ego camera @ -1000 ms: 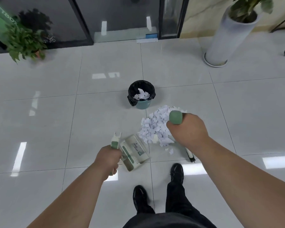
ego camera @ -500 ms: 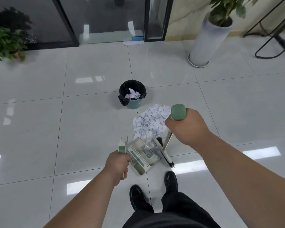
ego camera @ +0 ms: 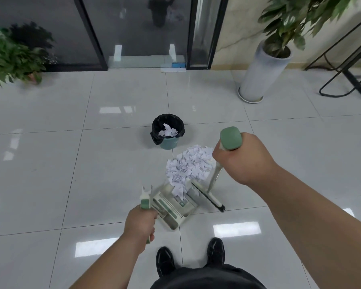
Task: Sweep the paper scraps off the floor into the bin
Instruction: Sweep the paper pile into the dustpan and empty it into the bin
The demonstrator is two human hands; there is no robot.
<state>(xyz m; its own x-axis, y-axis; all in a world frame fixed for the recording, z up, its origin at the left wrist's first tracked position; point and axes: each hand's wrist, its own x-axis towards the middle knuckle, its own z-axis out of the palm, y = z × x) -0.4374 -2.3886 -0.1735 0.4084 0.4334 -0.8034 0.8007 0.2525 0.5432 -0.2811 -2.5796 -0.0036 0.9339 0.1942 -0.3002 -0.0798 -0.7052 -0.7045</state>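
Note:
A heap of white paper scraps (ego camera: 189, 164) lies on the grey tiled floor, just this side of a small bin (ego camera: 167, 132) lined with a black bag and holding some scraps. My left hand (ego camera: 141, 223) grips the green handle of a cream dustpan (ego camera: 171, 207), whose mouth meets the near edge of the heap; a few scraps lie in the pan. My right hand (ego camera: 239, 158) grips the green top of the broom (ego camera: 230, 137). The broom's head (ego camera: 208, 197) sits on the floor to the right of the pan.
A tall white planter (ego camera: 261, 74) stands at the back right, next to a black metal frame (ego camera: 346, 69). A leafy plant (ego camera: 10, 57) sits at the far left before glass doors (ego camera: 138, 30). My black shoes (ego camera: 166, 261) stand just behind the dustpan.
The broom head has swept left toward the dustpan, pushing scraps from the heap's near edge into its mouth. My left hand and the pan shifted slightly.

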